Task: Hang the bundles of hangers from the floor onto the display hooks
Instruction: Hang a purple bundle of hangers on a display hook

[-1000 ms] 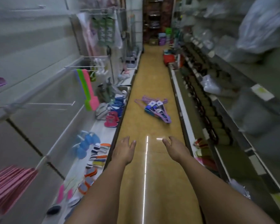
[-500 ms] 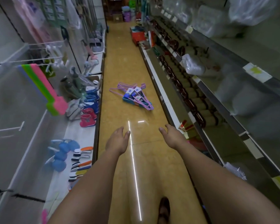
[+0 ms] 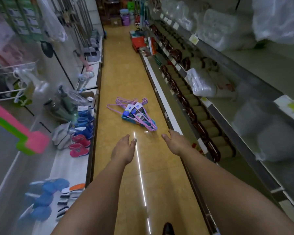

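Bundles of pink and blue hangers (image 3: 134, 112) with card labels lie in a heap on the yellow floor in the middle of the aisle. My left hand (image 3: 123, 149) reaches forward, empty, fingers loosely apart, a little short of the heap. To the right, my right hand (image 3: 176, 142) is stretched out too, holding nothing, near the heap's near end. White wire display hooks (image 3: 7, 95) stick out from the wall panel at the left.
Low white shelf (image 3: 71, 165) on the left carries small boots, brushes and bottles. Tall shelving (image 3: 202, 106) with brown rolls and bagged goods lines the right. Boxes and buckets (image 3: 137, 41) stand far down the aisle. My shoe (image 3: 167, 228) shows at the bottom.
The view has advanced down the aisle and swung right. The hanger heap is now closer to both outstretched hands. Neither hand has taken hold of anything.
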A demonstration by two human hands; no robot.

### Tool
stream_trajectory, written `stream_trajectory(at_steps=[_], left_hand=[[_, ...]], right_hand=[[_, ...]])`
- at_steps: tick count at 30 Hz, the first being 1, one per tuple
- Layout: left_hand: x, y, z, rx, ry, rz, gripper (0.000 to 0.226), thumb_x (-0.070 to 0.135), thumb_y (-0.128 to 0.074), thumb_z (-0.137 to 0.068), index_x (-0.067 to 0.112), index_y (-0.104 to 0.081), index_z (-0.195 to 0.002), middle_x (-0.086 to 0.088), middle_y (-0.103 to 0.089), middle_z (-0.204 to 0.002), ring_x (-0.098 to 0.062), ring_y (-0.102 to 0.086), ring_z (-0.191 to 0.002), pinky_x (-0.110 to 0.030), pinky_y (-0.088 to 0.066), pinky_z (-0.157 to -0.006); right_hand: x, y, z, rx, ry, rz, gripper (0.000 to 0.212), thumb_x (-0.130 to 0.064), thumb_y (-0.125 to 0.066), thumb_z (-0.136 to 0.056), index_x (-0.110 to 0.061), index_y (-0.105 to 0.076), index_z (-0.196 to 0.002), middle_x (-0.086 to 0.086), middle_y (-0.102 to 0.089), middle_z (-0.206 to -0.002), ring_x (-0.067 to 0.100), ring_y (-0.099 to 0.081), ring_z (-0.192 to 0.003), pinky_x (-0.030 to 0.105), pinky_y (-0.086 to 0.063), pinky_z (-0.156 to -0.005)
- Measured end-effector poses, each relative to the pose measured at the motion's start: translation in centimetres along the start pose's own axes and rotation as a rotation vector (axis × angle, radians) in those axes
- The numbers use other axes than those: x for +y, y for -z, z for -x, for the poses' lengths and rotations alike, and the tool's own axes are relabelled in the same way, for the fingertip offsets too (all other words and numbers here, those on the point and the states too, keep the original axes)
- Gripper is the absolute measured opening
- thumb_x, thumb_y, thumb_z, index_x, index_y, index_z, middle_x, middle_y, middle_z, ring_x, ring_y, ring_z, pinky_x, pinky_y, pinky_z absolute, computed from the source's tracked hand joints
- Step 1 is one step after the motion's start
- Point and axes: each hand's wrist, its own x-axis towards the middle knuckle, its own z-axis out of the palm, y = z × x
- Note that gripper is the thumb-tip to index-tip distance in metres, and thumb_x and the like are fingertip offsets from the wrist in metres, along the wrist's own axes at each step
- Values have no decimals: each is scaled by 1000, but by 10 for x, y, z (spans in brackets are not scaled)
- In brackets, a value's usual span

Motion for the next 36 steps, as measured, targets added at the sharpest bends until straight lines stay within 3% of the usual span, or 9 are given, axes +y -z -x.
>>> stream_trajectory(at_steps=[7,15,25,36], left_hand=[[21,-12,-85,4,34,-42,56,44,-31,-101,13,-30,-148,-5,-35,-152,-22,-32,-140,-45,-27,-114],[9,4,-203,2,93,-59,56,46,-30,-101,15,-31,-148,-5,-35,-152,-21,-31,-140,-46,-28,-113],[-8,48,-378,-39,50,-39,53,42,-31,-102,13,-33,-146,-6,-39,-149,-23,-34,-137,-44,-30,-111],[-29,51,-511,-114,70,-40,52,43,-31,-101,14,-36,-144,-5,-41,-147,-21,-36,-136,-40,-31,-110]], right_hand=[[9,21,-93,-25,-8,28,54,-54,-29,-98,-15,-47,-131,10,-55,-130,30,-55,-112,45,-47,-92],[-27,26,-201,-62,1,17,54,-48,-29,-101,-13,-40,-140,11,-48,-140,28,-50,-123,38,-41,-96],[-85,30,-367,-58,-89,70,57,-51,-27,-100,-13,-36,-142,10,-46,-143,29,-48,-125,42,-42,-99],[-122,25,-505,-95,-119,97,59,-52,-27,-100,-13,-34,-145,11,-45,-144,29,-46,-128,44,-39,-104]])
